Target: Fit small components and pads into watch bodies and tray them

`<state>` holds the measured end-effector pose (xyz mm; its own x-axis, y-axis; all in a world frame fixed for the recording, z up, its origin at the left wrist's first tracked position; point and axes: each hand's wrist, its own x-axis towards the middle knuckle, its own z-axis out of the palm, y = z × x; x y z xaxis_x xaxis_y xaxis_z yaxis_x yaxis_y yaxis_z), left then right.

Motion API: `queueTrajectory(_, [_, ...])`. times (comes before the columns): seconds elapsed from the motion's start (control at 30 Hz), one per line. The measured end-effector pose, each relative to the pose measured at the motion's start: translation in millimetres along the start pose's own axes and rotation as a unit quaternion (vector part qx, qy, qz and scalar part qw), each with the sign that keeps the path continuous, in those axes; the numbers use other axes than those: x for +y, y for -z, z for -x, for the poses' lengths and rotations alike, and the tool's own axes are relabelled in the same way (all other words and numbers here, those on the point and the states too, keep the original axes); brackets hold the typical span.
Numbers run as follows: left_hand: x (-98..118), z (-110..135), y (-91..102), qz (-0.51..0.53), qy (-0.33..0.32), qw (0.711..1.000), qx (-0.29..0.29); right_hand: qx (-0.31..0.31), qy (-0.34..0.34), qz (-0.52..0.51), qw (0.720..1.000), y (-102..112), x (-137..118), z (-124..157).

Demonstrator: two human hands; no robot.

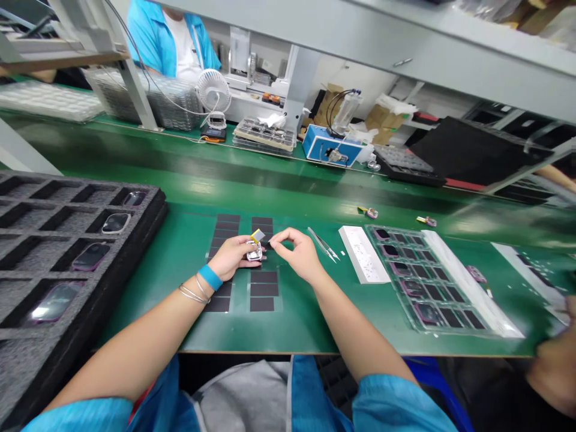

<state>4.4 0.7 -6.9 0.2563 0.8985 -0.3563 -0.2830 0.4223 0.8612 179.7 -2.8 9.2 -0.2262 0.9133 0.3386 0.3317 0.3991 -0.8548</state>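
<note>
Foam tray [152, 195]: four watches [91, 257]. Tweezers [322, 243]: one pair. Left hand [230, 258] grips one watch case [254, 252] above the bench [301, 324]; finish silver, flap [258, 236] yellow and grey. Right hand [297, 255] pinched beside it; contents indiscernible.

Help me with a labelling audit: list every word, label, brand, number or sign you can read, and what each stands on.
No text can be read in this view.
Small part in the left hand: too small to read any marking.
Blue box: too blurred to read any marking.
White block: specks only, no legible characters.
</note>
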Motion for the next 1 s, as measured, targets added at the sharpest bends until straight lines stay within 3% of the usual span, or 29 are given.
queueTrajectory(0.1, [-2.2,-0.9,-1.3,-0.02,0.006,1.0,-0.019,-0.008,-0.078,-0.096,0.992,-9.4,13.7,-0.8])
queueTrajectory(0.2, [-4.1,-2.0,-1.5,-0.038,0.007,0.999,-0.033,-0.024,-0.091,-0.112,0.989,-16.8,19.3,6.0])
queueTrajectory(0.4, [-3.7,-2.4,-1.8,-0.056,0.014,0.998,-0.032,-0.053,-0.054,-0.039,0.996,-15.2,13.0,9.8])
queueTrajectory(0.83, [-2.6,0.1,-6.3,-0.079,0.006,0.997,-0.026,-0.09,-0.009,-0.02,0.996,-15.2,12.3,11.1])
queueTrajectory(1.0, [-4.8,-1.4,-4.6,-0.078,0.005,0.997,-0.024,-0.052,0.067,0.153,0.985,-23.4,9.6,16.4])
